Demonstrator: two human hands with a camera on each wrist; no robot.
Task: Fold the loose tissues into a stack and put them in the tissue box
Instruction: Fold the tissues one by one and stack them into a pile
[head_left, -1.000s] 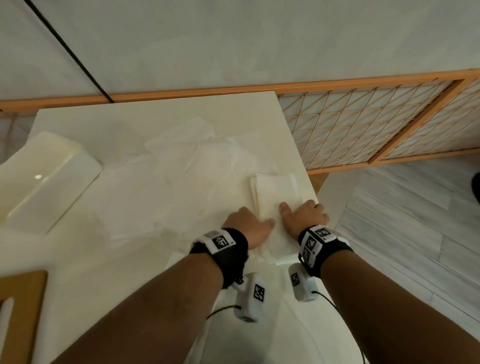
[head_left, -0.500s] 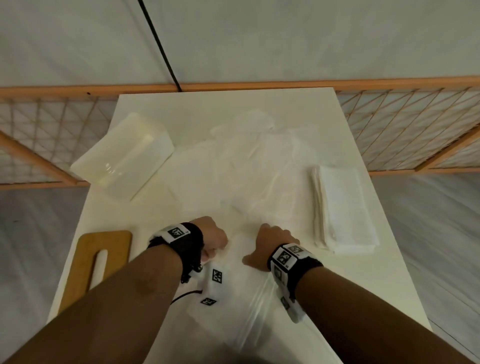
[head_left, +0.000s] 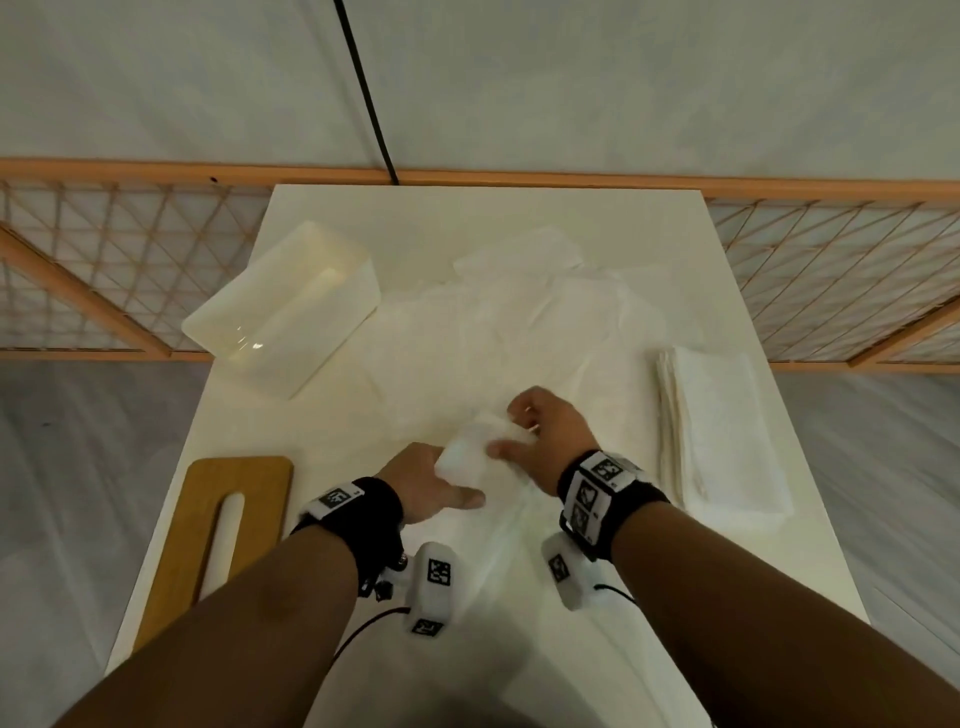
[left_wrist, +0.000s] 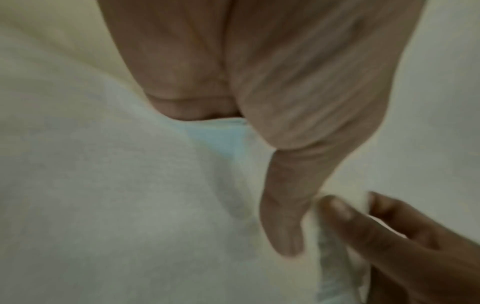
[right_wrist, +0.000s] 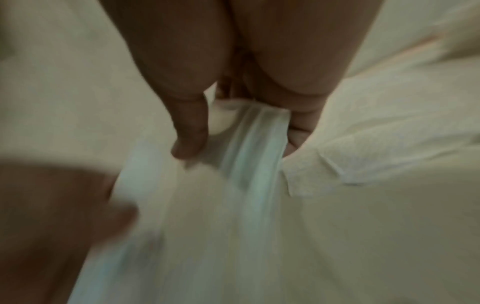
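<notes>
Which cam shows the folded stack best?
Head view: the whole folded stack lies by the table's right edge, apart from both hands. Neither wrist view identifiably shows it, only blurred loose tissue.

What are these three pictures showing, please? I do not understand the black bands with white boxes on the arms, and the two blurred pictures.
No machine: a person works with bare hands. The bands hold small cameras. The wide picture comes from a head camera; the two blurred ones look along each wrist. On the white table lie loose tissues, a folded stack, an open tissue box and a wooden lid. The left hand and the right hand together hold one tissue, probably folding it.
</notes>
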